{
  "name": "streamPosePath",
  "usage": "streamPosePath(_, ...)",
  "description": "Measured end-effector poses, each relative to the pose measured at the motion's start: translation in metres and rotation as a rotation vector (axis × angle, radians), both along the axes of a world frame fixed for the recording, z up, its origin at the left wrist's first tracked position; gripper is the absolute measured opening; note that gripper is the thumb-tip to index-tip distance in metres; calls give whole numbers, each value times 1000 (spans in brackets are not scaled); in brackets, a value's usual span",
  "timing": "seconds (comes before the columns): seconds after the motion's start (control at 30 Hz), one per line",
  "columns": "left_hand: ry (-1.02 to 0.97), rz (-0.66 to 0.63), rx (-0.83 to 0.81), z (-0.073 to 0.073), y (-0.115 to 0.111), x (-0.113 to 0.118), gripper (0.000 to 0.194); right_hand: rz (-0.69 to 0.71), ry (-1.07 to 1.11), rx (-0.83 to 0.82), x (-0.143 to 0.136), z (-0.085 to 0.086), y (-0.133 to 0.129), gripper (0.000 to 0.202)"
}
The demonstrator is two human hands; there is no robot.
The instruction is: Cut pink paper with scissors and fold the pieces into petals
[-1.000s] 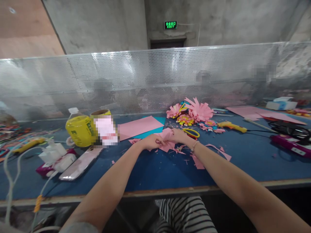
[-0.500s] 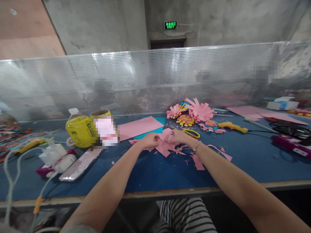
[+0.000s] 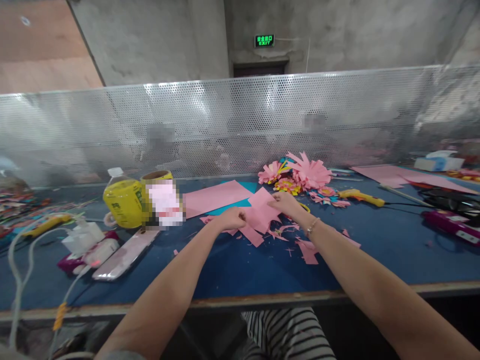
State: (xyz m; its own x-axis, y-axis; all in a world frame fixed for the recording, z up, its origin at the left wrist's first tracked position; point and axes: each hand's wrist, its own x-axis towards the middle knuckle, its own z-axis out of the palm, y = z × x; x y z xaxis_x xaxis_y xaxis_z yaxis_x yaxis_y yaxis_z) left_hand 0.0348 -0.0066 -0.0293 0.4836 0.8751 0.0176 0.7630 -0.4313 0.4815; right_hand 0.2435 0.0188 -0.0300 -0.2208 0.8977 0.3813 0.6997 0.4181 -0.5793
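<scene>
Between my hands is a piece of pink paper (image 3: 262,210), tilted above the tabletop. My left hand (image 3: 233,219) pinches its left side, fingers closed. At the upper right edge, my right hand (image 3: 285,204) grips the same paper between thumb and fingers. Pink paper scraps (image 3: 308,251) and thin cuttings lie under and around the hands. Behind them a large pink sheet (image 3: 221,195) rests over a blue sheet (image 3: 245,188). A yellow scissors handle (image 3: 304,206) shows partly behind my right hand. Beyond it sits a cluster of paper flowers (image 3: 309,172), pink, yellow and blue.
On the left stand a yellow-labelled bottle (image 3: 125,200) and a tape roll (image 3: 157,175), near a phone (image 3: 125,255) and a power strip (image 3: 69,263) with cables. To the right lie a yellow glue gun (image 3: 362,196) and a purple power strip (image 3: 450,225). A perforated metal screen (image 3: 210,125) bounds the table's back.
My right hand has moved slightly right and up, away from my left hand. The pink paper between them now shows more of its flat surface.
</scene>
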Motion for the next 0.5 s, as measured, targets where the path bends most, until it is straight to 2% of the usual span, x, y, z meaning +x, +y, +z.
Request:
streamPosePath(0.13,-18,143,138,-5,1,5,22,-26,23,25,0,1,5,20)
streamPosePath(0.23,-75,196,200,-7,3,8,29,-32,95,35,-3,-1,4,20)
streamPosePath(0.33,-187,194,161,-9,6,8,35,-7,187,21,-7,-3,1,25)
streamPosePath(0.5,-288,228,124,-11,12,5,22,26,390,8,-9,-4,-3,33)
